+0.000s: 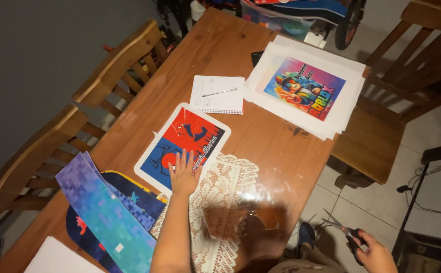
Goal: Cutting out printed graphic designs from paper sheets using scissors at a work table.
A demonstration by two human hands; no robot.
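Head view, looking down: my left hand (184, 174) lies flat, fingers spread, on the lower corner of a red-and-blue printed sheet with a white rounded border (182, 144). It presses the sheet and pinches nothing. The sheet lies at a slant on the brown wooden table (271, 139), its near edge just beside a cream lace doily (220, 202) and near a fan of blue-and-purple pixel-patterned paper strips (107, 215).

My right hand (374, 253) hangs off the table's edge, over the tiled floor, with its fingers closed through the black handles of a pair of metal scissors (344, 230); the blades point back toward the table and look slightly parted.

I judge the sheet light, thin and bendy, with a glossy face that would slide easily on the wood, so a flat palm suits it better than a pinch. To lift it, the white border at a corner is the place to take hold, clear of the picture, because it would crease easily.

Further off lie a white spiral notebook with a pen on it (218, 94) and a stack of white sheets topped by a colourful print (306, 91).
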